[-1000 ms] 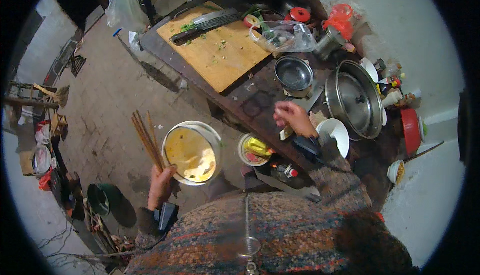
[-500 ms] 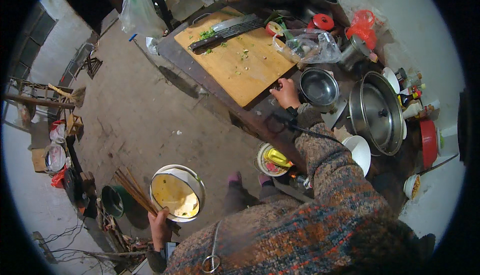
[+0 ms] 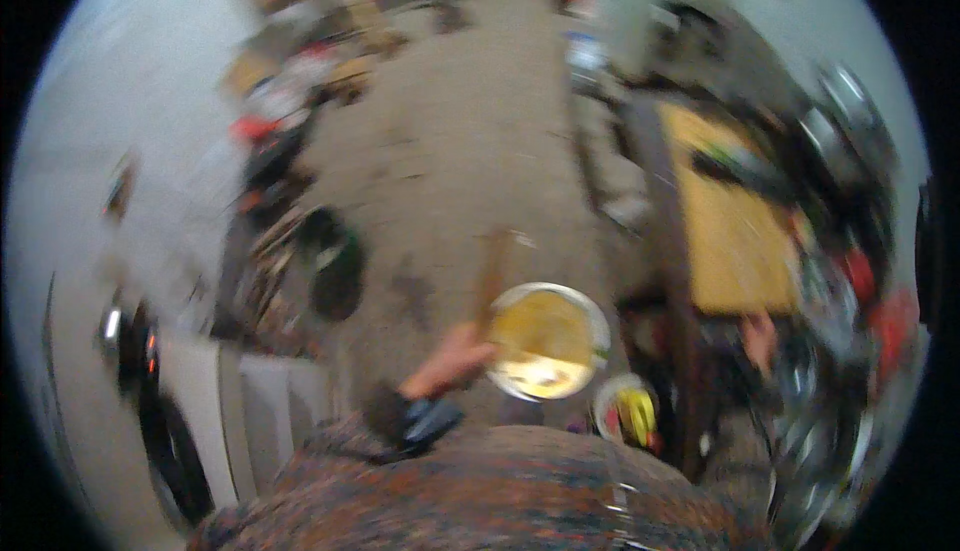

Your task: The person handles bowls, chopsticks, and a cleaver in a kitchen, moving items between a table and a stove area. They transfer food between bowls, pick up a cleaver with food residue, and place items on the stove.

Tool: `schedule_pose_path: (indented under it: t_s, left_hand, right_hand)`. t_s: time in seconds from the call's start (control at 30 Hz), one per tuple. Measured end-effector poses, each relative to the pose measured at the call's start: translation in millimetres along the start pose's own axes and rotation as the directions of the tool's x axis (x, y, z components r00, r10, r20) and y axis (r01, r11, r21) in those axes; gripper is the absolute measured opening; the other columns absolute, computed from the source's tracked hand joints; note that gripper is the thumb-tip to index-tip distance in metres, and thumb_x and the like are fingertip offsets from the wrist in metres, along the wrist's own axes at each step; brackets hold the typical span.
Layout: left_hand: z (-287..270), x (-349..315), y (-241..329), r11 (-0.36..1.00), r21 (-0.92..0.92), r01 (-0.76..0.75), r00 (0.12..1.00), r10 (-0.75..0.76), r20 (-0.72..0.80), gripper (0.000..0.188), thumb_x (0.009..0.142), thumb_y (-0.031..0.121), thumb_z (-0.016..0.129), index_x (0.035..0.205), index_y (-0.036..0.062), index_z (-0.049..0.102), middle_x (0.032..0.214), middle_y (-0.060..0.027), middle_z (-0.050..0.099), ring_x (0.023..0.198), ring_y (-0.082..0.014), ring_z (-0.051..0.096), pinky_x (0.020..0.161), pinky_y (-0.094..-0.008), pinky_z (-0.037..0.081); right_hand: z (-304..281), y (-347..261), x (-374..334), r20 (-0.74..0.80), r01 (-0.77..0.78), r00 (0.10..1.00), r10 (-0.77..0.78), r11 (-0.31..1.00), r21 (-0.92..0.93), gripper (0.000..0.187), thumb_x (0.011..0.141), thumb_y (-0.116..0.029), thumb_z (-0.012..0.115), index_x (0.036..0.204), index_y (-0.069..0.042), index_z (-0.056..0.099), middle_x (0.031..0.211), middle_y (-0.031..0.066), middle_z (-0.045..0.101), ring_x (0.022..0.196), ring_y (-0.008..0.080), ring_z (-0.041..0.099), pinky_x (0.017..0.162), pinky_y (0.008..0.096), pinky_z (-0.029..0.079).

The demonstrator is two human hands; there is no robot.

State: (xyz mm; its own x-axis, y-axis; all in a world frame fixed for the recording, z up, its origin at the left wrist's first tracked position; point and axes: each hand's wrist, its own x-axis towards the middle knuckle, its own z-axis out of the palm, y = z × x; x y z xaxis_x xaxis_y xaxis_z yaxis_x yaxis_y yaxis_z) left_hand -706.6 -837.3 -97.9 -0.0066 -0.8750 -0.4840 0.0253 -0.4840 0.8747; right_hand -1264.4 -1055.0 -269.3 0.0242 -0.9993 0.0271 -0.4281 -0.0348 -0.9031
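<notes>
The picture is smeared by motion. My left hand point(image 3: 457, 358) is closed at the rim of a white bowl point(image 3: 603, 336) with a yellow, food-smeared inside, tilted toward me. The same hand grips a bundle of chopsticks point(image 3: 493, 276), which stands up beside the bowl. My right hand point(image 3: 760, 343) is at the near edge of a wooden cutting board point(image 3: 730, 261); blur hides its fingers and anything in them. A cleaver point(image 3: 745, 171) lies across the far part of the board.
The board lies on a dark table point(image 3: 668, 211) on the right, with blurred metal pots and bags beyond it. Below the table stands a pale bucket point(image 3: 608, 406) with a yellow thing inside. A dark green bucket point(image 3: 337, 266) and firewood point(image 3: 270, 261) are on the left.
The view has swung left, so table and board now appear further right. My left hand, bowl and chopsticks are nearer the middle. My right hand remains near the board's edge.
</notes>
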Motion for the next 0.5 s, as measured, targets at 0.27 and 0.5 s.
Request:
schedule_pose_path:
  t_s: [0.27,0.5]
  left_hand:
    - [3,-30,10,0.941,-0.318,-0.112,0.993,0.116,-0.004,0.038,0.079,0.016,0.056,0.115,0.0039,0.051,0.074,0.0046,0.054,0.056,-0.0022,0.045,0.046,-0.0196,0.036]
    - [7,-73,-2,0.953,-0.221,-0.207,0.966,0.164,-0.198,0.026,0.078,0.020,0.056,0.097,0.0030,0.060,0.065,0.0032,0.053,0.049,-0.0053,0.043,0.041,-0.0215,0.033]
  right_hand:
    - [-77,-3,6,-0.062,-0.084,0.996,0.064,0.900,-0.427,0.030,0.087,-0.020,0.058,0.109,0.001,0.055,0.096,0.0095,0.061,0.086,0.0195,0.056,0.078,0.0319,0.044]
    - [4,-143,-4,0.130,-0.044,0.988,0.082,0.961,-0.273,0.027,0.088,-0.012,0.054,0.109,0.005,0.056,0.103,0.0131,0.060,0.093,0.0210,0.056,0.086,0.0305,0.043]
